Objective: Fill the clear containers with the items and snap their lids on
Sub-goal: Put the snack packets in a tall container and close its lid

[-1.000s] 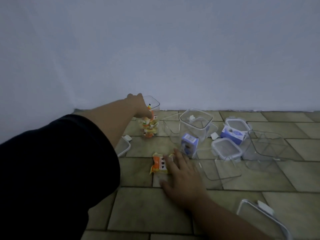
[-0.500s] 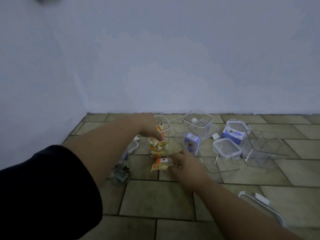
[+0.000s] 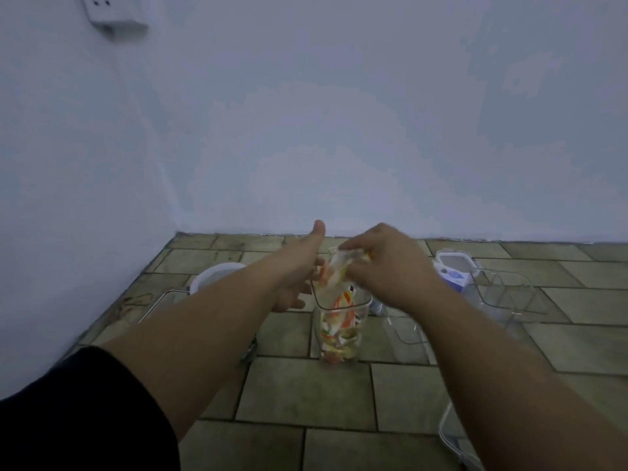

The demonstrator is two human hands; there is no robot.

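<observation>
A tall clear container (image 3: 339, 321) stands on the tiled floor in the middle, its lower part holding several orange and yellow snack packets. My left hand (image 3: 299, 277) wraps the container's left side near the rim, thumb up. My right hand (image 3: 384, 266) hovers over the open mouth, fingers closed on an orange snack packet (image 3: 334, 266) that pokes into the opening. A blue and white box (image 3: 453, 277) sits behind my right wrist, partly hidden.
An empty clear container (image 3: 506, 294) stands at the right with a white-rimmed lid (image 3: 455, 258) behind it. Another lid (image 3: 448, 433) lies at the lower right. A white round lid (image 3: 214, 277) and a clear container edge (image 3: 163, 300) sit left. Walls close the back and left.
My right hand has lifted the orange packet off the floor up to the container's mouth. My left hand has drawn the container closer to me and holds its side. The camera tilted up.
</observation>
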